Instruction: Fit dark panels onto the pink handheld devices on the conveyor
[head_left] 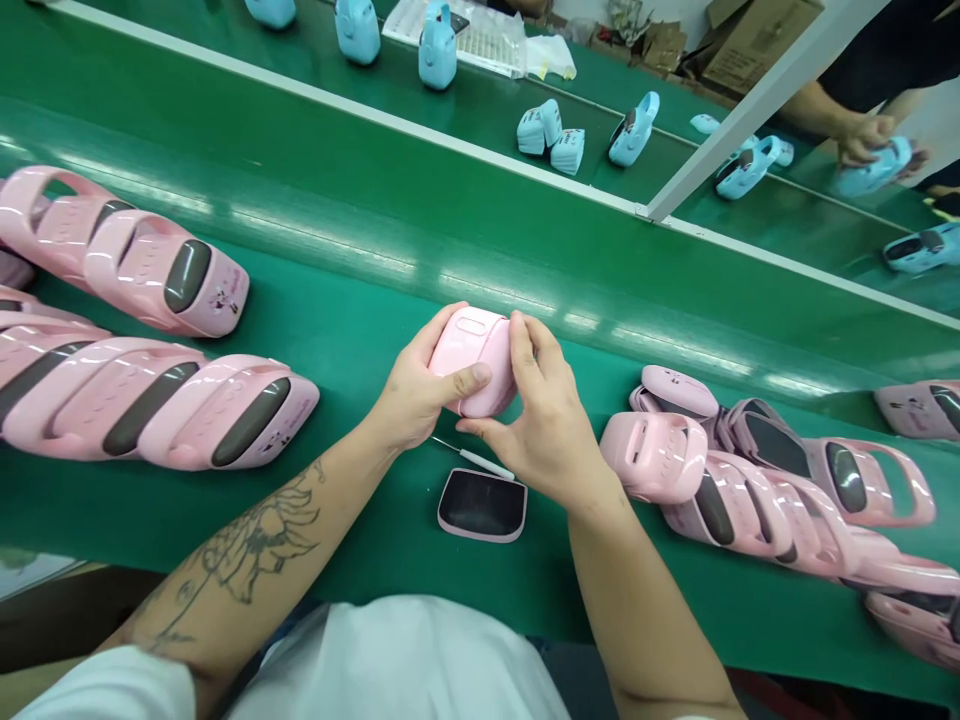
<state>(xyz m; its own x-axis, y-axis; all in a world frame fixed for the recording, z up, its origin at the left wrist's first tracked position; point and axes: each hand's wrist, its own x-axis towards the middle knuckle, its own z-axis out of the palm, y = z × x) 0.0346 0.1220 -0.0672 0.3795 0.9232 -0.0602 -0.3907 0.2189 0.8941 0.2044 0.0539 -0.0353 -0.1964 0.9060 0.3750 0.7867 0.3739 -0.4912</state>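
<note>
A rounded pink plastic housing [471, 345] with a raised oblong outline on its face is held up above the green work surface. My left hand [420, 385] grips its left side, thumb pressed across the front. On the right edge of the same housing, my right hand [547, 415] holds on with bent fingers at the top and the thumb low. Below the hands lies a dark glossy panel with a pink rim [482, 506]. Just behind that panel rests a thin tool with a white handle [486, 463] and a slim metal shaft, likely a screwdriver.
Pink handled units with dark windows lie in rows at left [247, 410] and in a pile at right [750, 500]. A white metal rail [375, 112] crosses beyond. Past it are light-blue units [437, 50] and another person's hands [866, 140] holding one.
</note>
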